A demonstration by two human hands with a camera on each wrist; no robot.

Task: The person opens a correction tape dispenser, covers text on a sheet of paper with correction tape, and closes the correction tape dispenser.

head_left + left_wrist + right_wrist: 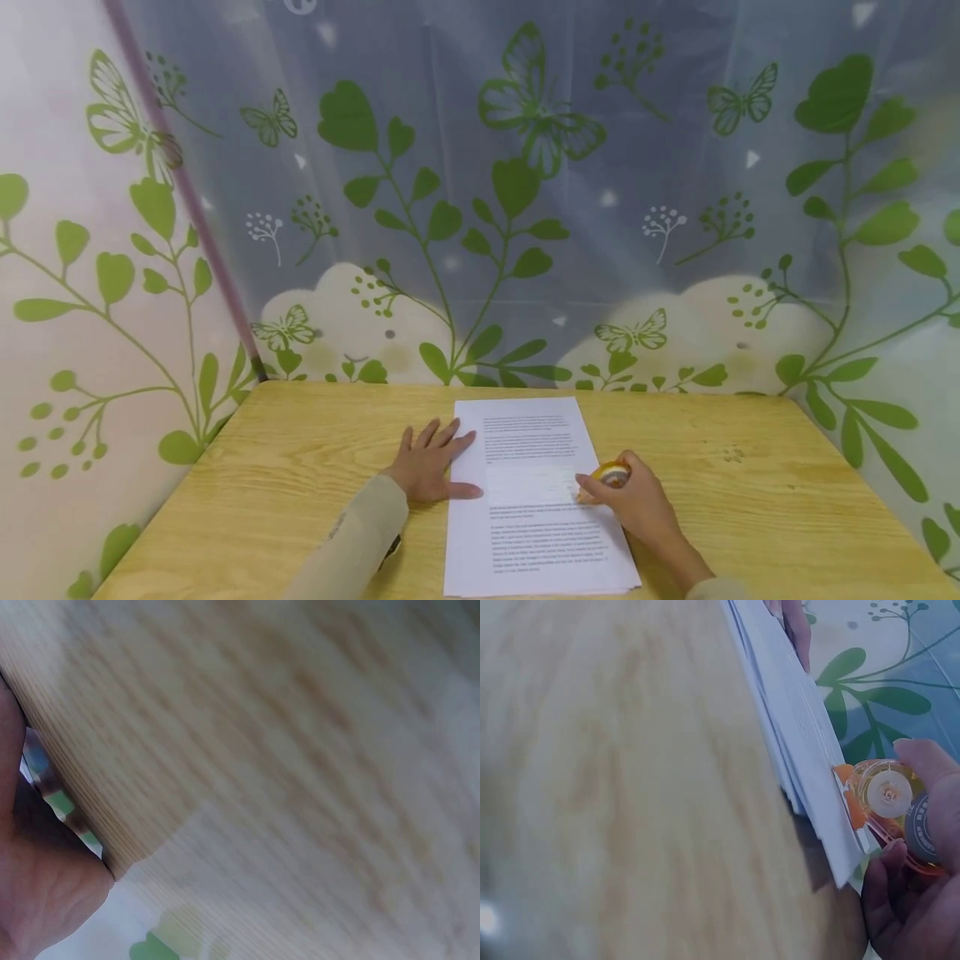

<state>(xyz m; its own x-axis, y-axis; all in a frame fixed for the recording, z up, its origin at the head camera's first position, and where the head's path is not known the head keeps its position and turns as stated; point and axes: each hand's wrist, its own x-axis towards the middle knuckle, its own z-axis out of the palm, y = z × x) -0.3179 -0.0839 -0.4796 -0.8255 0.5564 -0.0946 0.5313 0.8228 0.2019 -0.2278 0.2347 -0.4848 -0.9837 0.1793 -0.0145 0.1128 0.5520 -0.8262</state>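
A stack of printed paper [540, 533] lies on the wooden table. My left hand [429, 467] rests with spread fingers on the stack's left edge. In the left wrist view only part of that hand [45, 877] shows at the left side. My right hand [647, 507] grips an orange correction tape [615, 474] at the right side of the top sheet, its tip down at the paper. Whitish strips cover a band of the text left of that tip. The right wrist view shows the correction tape [889, 793], clear-bodied with round reels inside, between thumb and fingers.
The light wooden table [285, 467] extends to both sides of the stack. Behind it hangs a curtain [465, 208] printed with green leaves and butterflies, and it also runs along both sides. Several sheet edges fan out slightly at the stack's near right corner.
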